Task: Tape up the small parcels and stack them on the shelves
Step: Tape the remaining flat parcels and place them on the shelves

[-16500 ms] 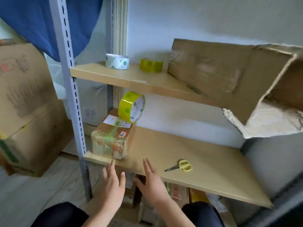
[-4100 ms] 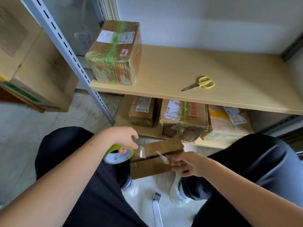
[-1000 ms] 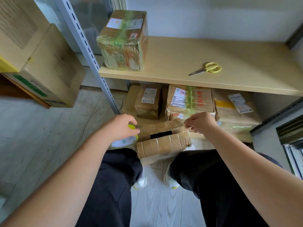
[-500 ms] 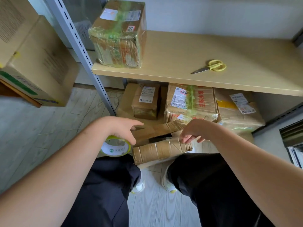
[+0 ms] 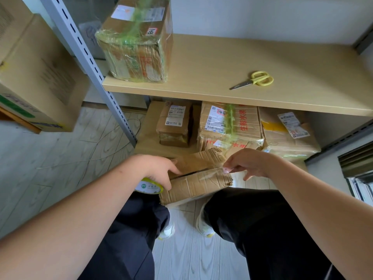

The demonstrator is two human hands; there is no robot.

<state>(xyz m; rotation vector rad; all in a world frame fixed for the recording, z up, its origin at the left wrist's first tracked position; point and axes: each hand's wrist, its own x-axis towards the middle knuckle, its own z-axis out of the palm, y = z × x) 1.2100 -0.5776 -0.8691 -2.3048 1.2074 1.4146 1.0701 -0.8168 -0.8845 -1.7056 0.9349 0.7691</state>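
**A:** Both hands are on the job, aren't they? Left hand (image 5: 159,170) curled round the tape roll (image 5: 149,186) at the left end of the small parcel (image 5: 198,174), right hand (image 5: 248,163) pinching the clear tape end down at the parcel's right end.

**B:** That's how I read it. The parcel sits across the person's knees, just near of the bottom shelf, and its two top flaps don't meet; a dark gap runs between them. A clear strip looks to run from roll to fingertips along that seam, though the film is hard to make out.

**A:** So the step in hand is taping, not stacking.

**B:** I'd judge so, and early in it. The flaps need pressing together, the strip smoothing flat, then cutting. The scissors (image 5: 254,80) lie on the middle shelf (image 5: 201,67), right of centre, well apart from either hand, so one hand must let go to fetch them.

**A:** And after that?

**B:** Stack it. A wrapped box (image 5: 137,40) stands at the left end of that shelf with bare board beside it; three taped parcels (image 5: 230,126) already fill much of the bottom shelf
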